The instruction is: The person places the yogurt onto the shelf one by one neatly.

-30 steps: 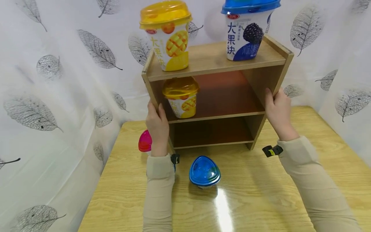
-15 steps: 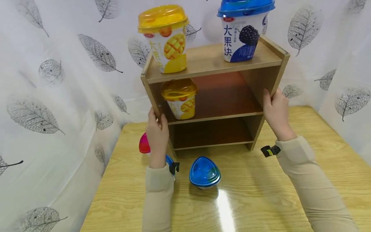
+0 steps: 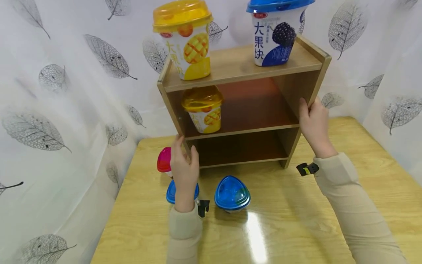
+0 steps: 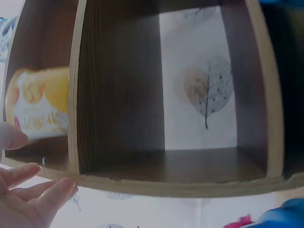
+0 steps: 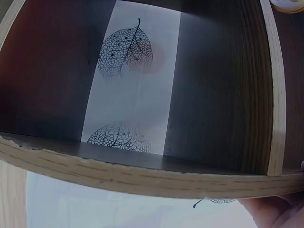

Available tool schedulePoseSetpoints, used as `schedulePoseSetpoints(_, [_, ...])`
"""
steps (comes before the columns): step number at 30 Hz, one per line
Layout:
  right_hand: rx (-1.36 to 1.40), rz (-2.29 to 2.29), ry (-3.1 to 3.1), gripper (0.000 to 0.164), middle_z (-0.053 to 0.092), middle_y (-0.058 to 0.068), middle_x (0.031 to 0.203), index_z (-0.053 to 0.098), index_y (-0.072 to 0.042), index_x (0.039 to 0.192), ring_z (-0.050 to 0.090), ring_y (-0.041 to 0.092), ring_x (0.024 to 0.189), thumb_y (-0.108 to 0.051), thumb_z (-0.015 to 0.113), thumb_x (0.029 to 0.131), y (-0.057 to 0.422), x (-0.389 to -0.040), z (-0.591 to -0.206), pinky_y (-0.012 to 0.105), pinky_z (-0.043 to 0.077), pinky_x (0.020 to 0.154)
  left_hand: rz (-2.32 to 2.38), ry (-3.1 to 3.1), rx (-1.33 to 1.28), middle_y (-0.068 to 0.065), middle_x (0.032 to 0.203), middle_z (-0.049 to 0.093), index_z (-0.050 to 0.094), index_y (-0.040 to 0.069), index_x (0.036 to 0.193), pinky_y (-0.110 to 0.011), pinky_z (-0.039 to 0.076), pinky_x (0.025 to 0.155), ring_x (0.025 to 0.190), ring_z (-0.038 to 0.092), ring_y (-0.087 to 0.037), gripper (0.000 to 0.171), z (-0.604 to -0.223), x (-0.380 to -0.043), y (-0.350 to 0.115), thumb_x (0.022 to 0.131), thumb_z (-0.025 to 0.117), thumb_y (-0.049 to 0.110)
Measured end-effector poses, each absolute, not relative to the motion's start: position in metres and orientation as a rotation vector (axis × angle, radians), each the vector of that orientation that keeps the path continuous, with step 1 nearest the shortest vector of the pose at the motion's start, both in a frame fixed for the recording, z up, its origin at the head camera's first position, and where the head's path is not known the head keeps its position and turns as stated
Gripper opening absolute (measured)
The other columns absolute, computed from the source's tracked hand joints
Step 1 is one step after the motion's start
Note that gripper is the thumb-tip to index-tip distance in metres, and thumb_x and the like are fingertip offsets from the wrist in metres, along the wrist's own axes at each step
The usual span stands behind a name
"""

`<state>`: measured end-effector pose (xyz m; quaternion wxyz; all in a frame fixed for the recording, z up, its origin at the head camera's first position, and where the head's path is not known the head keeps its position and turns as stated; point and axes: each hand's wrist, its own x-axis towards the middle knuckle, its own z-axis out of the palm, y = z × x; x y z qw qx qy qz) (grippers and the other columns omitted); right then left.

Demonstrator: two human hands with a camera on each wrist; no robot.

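Observation:
A small wooden shelf unit (image 3: 244,130) stands on the table. Its right side panel is gripped by my right hand (image 3: 314,126), thumb inside and the other fingers around the outer face. Beside the lower left panel, my left hand (image 3: 185,174) is spread with thumb and fingers apart, holding nothing. A yellow-lidded mango yogurt cup (image 3: 204,110) sits on the middle board at the left. Up on the top board are another mango yogurt cup (image 3: 189,46) and a blue-lidded blackberry yogurt cup (image 3: 275,36). The left wrist view shows the left fingers (image 4: 52,197) near the unit's front edge.
A blue-lidded cup (image 3: 232,194) stands on the table before the unit. Another blue-lidded cup (image 3: 171,192) is partly behind the left hand, with a pink-lidded cup (image 3: 163,160) farther back. A leaf-print curtain (image 3: 82,110) hangs behind and to the left.
My left hand has let go of the left panel and moved down and toward me, uncovering more of the blue-lidded cup beneath. My right hand keeps its grip on the right panel.

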<state>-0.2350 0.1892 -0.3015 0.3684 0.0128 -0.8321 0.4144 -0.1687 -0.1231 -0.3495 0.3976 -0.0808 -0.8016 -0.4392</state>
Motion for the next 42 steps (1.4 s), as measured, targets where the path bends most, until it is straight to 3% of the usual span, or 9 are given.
schedulePoseSetpoints(7, [0.023, 1.093, -2.151, 0.036, 0.057, 0.03, 0.099, 0.051, 0.01, 0.106, 0.056, 0.039, 0.086, -0.021, 0.039, 0.092, 0.19, -0.236, -0.299, 0.049, 0.042, 0.067, -0.973, -2.301, -0.314, -0.018, 0.103, 0.06, 0.053, -0.005, 0.112, -0.037, 0.051, 0.066, 0.089, 0.059, -0.025, 0.033, -0.368, -0.157, -0.108, 0.086, 0.056, 0.015])
schedulePoseSetpoints(12, [0.022, 1.104, -2.175, 0.038, 0.057, 0.028, 0.103, 0.05, 0.009, 0.11, 0.057, 0.038, 0.089, -0.023, 0.039, 0.092, 0.189, -0.235, -0.3, 0.05, 0.043, 0.068, -0.858, -2.623, -0.326, -0.014, 0.105, 0.059, 0.054, 0.002, 0.113, -0.037, 0.05, 0.061, 0.079, 0.061, -0.025, 0.036, -0.382, -0.148, -0.099, 0.087, 0.055, 0.026])
schedulePoseSetpoints(25, [-0.002, 1.102, -2.163, 0.038, 0.057, 0.029, 0.102, 0.05, 0.009, 0.11, 0.056, 0.038, 0.09, -0.022, 0.04, 0.092, 0.188, -0.236, -0.299, 0.049, 0.042, 0.069, -0.772, -2.752, -0.366, -0.012, 0.105, 0.051, 0.056, 0.002, 0.111, -0.038, 0.048, 0.07, 0.094, 0.051, -0.026, 0.053, -0.403, -0.134, -0.089, 0.079, 0.06, 0.046])
schedulePoseSetpoints(34, [-0.004, 1.082, -2.155, 0.036, 0.057, 0.03, 0.099, 0.051, 0.01, 0.108, 0.056, 0.039, 0.087, -0.021, 0.04, 0.092, 0.188, -0.237, -0.3, 0.048, 0.041, 0.068, -0.692, -2.861, -0.394, -0.01, 0.113, 0.045, 0.055, 0.009, 0.114, -0.042, 0.044, 0.079, 0.1, 0.043, -0.026, 0.082, -0.408, -0.13, -0.083, 0.06, 0.059, 0.071])
schedulePoseSetpoints(42, [-0.012, 1.083, -2.167, 0.036, 0.058, 0.029, 0.098, 0.05, 0.008, 0.108, 0.057, 0.038, 0.086, -0.022, 0.04, 0.092, 0.188, -0.236, -0.301, 0.048, 0.042, 0.067, -0.567, -2.911, -0.473, -0.009, 0.112, 0.041, 0.052, 0.012, 0.119, -0.046, 0.041, 0.081, 0.102, 0.04, -0.025, 0.091, -0.412, -0.131, -0.081, 0.053, 0.063, 0.073])
